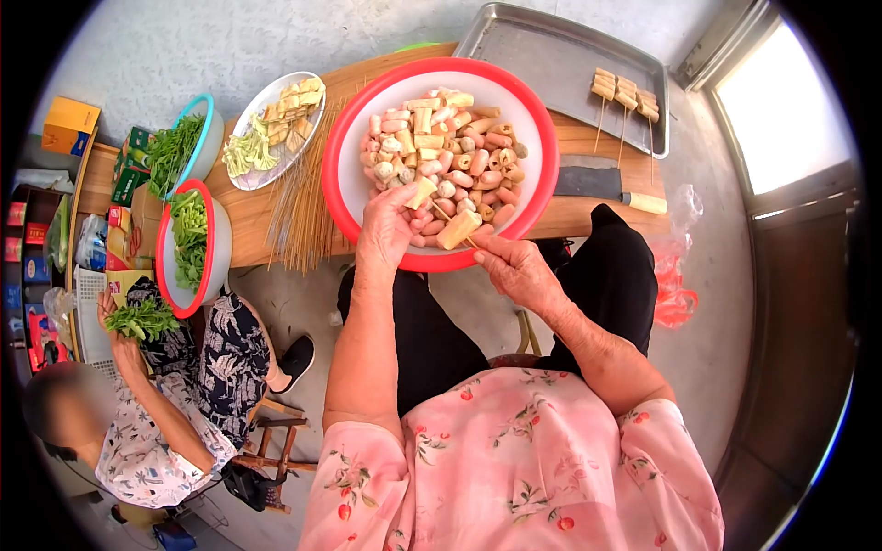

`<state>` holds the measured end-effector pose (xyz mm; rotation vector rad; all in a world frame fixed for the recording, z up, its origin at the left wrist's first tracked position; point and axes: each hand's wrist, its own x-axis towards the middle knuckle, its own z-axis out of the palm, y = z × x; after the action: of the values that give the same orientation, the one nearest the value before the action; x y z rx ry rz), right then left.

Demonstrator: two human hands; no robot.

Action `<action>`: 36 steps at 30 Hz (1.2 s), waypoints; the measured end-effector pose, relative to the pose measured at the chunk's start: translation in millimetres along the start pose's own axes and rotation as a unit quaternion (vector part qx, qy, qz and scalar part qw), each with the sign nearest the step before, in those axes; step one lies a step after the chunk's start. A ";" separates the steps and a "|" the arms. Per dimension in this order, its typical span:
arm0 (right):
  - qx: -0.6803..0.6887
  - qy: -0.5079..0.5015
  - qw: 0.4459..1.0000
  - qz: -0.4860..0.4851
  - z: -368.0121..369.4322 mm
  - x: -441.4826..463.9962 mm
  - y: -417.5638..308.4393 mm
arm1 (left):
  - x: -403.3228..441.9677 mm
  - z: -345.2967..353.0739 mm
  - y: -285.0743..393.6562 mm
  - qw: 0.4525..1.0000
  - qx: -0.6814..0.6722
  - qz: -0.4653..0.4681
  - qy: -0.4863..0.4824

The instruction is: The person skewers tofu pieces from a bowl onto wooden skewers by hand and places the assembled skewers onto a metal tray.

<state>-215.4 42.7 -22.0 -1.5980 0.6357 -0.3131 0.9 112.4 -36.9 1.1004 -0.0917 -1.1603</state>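
Over the near edge of a red-rimmed white basin, my left hand pinches a pale yellow food piece. My right hand is closed on the lower end of a bamboo skewer. A thick pale yellow food piece is threaded on that skewer, just left of my right fingertips. The skewer's tip points up and left toward my left hand. Short pink sausages, small round balls and cut yellow pieces are heaped in the basin.
Bamboo skewers lie left of the basin, near an oval plate. A cleaver lies to the right. Filled skewers rest on a metal tray. At left, a person holds greens beside a red-rimmed basin.
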 end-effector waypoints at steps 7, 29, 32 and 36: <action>-0.032 0.002 0.999 -0.021 0.6 0.7 5.0 | -0.1 0.9 0.4 1.000 0.009 0.000 0.006; -0.003 0.033 0.998 -0.059 12.5 7.7 14.9 | -9.1 11.5 2.4 0.996 0.082 0.003 0.025; -0.012 0.038 0.997 -0.072 13.4 9.6 13.8 | -11.1 13.0 3.7 0.996 0.090 0.008 0.026; -0.029 0.046 0.995 -0.080 14.2 10.5 9.2 | -12.5 14.9 3.5 0.994 0.108 0.002 0.017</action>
<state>-201.0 48.3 -34.8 -1.7019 0.5918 -0.4923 -10.9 112.2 -21.1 1.3100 -0.1966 -1.1460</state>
